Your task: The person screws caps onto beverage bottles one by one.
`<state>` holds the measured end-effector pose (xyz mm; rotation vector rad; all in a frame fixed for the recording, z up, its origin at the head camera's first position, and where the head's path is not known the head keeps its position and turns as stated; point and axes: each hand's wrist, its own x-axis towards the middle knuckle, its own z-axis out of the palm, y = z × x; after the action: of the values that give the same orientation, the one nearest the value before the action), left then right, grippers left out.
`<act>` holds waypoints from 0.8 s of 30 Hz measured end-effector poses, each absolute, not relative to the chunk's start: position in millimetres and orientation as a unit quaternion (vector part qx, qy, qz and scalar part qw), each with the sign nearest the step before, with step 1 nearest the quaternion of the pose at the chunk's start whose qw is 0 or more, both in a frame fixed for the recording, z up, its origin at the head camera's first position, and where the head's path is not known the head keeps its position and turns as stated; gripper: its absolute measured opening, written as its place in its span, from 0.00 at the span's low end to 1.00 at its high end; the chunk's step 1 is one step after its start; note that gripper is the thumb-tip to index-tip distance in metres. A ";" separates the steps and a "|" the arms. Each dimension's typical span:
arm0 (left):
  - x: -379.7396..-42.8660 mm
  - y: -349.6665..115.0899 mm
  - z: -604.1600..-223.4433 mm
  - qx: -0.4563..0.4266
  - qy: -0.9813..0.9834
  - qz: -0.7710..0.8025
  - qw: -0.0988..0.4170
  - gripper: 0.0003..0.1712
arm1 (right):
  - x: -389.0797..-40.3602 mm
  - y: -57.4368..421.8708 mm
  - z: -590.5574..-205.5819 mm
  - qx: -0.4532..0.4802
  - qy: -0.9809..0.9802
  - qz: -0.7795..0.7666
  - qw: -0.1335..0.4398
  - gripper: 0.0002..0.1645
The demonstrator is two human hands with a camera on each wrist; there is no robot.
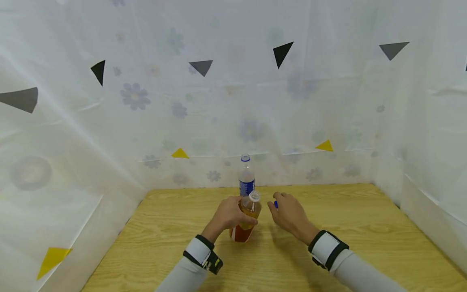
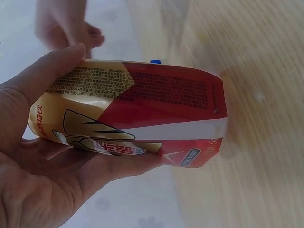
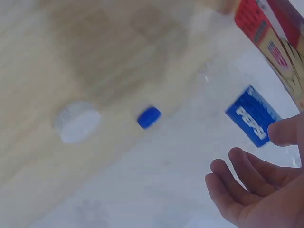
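Note:
My left hand grips a bottle with a red and gold label, thumb and fingers around its sides. That bottle's mouth is uncapped, with a white ring at the neck in the head view. Just behind it stands a clear uncapped bottle with a blue Pepsi label. To the right, my right hand hovers with loosely bent fingers and holds nothing. A blue cap lies on the table apart from that hand, partly hidden by it in the head view. Near it is a larger-looking white cap, blurred.
Both bottles are on a wood-grain table. A pale flowered sheet hangs behind the table and along both sides, with black, grey and yellow triangles on it.

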<state>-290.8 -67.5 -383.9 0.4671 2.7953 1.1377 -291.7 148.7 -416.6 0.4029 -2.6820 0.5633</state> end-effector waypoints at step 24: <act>-289.0 -68.5 -382.1 0.145 0.920 0.362 0.047 0.37 | -282.3 216.6 -410.7 0.076 -0.980 0.185 -0.011 0.37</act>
<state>-289.0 -68.5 -382.1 0.4428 2.8064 1.1040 -282.3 216.6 -410.7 0.2399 -3.0993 0.5859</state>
